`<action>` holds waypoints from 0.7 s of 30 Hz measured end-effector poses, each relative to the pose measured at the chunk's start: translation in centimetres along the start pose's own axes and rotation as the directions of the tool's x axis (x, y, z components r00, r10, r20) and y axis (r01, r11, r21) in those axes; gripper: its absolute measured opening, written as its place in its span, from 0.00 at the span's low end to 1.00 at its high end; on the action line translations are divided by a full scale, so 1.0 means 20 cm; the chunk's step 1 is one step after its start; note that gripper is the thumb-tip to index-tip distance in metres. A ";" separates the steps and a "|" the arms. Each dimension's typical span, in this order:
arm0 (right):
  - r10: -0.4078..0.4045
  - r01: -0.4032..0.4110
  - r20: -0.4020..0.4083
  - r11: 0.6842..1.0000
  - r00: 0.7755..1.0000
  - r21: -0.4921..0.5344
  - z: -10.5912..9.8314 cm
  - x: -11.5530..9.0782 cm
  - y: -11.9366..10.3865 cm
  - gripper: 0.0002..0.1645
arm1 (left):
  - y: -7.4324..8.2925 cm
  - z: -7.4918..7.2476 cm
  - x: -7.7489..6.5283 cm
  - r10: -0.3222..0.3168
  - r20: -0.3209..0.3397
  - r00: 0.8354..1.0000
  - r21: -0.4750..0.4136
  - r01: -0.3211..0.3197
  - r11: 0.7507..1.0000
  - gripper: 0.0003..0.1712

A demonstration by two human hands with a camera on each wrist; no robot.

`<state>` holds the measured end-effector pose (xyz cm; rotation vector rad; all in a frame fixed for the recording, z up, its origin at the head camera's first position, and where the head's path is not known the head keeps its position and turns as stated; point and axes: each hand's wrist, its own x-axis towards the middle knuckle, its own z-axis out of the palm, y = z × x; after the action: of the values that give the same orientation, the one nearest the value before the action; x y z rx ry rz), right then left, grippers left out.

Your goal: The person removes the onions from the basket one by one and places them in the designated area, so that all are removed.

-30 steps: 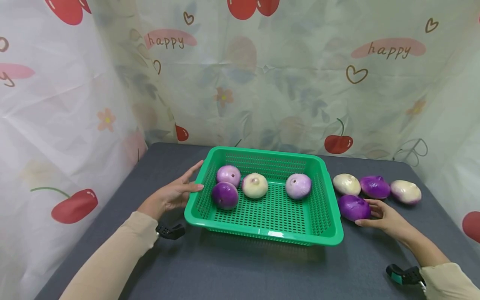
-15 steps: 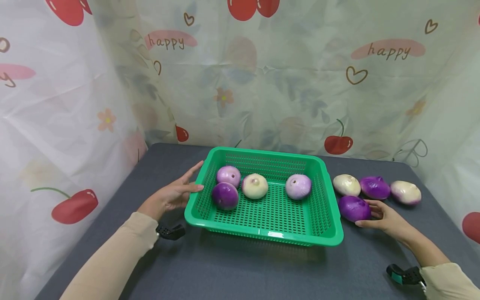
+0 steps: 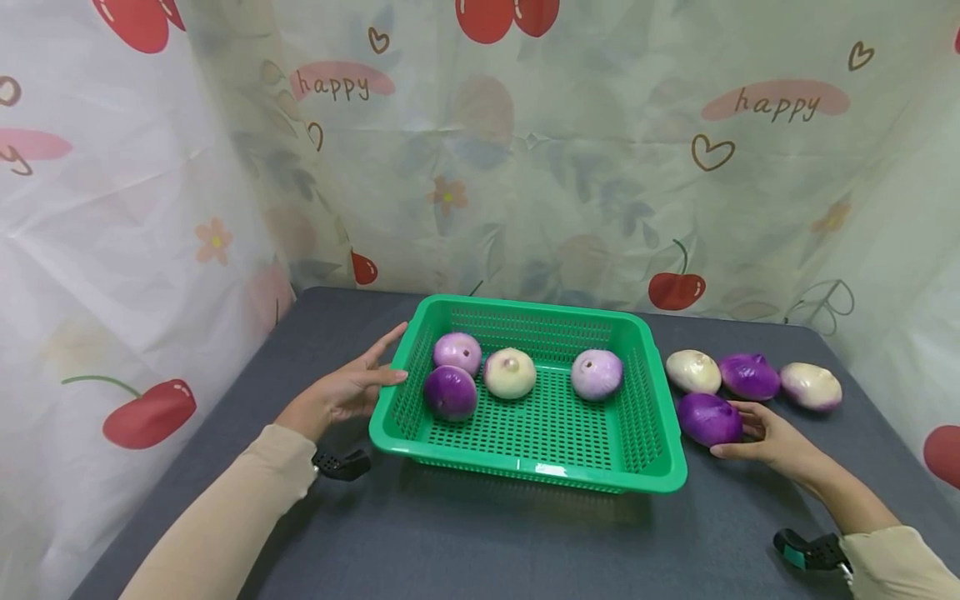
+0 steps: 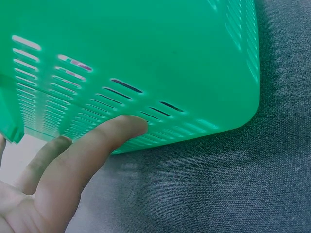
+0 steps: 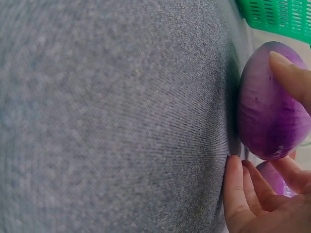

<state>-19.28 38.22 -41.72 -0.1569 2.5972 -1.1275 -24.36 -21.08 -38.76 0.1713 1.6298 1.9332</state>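
Note:
A green plastic basket [image 3: 525,477] stands on the table with several onions inside: a pale purple onion [image 3: 457,353] and a dark purple onion [image 3: 450,392] at the left, a white onion [image 3: 510,372] beside them, and a light purple onion [image 3: 597,374] at the right. My left hand [image 3: 348,387] rests against the basket's left side, fingers spread; in the left wrist view its fingertips touch the slotted wall [image 4: 116,99]. Just right of the basket, my right hand [image 3: 772,437] holds a purple onion [image 3: 708,419] between thumb and fingers. That onion [image 5: 272,102] appears still down on the table.
Behind the right hand lie a white onion [image 3: 693,371], a purple onion [image 3: 750,376] and a white-and-purple onion [image 3: 812,386] in a row. The dark grey table [image 3: 517,550] meets a printed curtain [image 3: 570,167] at the back and sides.

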 end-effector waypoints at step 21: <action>-0.014 0.014 0.013 1.000 1.000 0.023 -0.01 0.01 0.01 0.54 | 0.00 0.00 -0.01 -0.006 0.007 1.000 -0.002 0.006 1.000 0.51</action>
<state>-19.42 38.39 -41.76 -0.1767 2.5747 -1.1564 -24.30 -21.14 -38.65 0.1724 1.6219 1.9271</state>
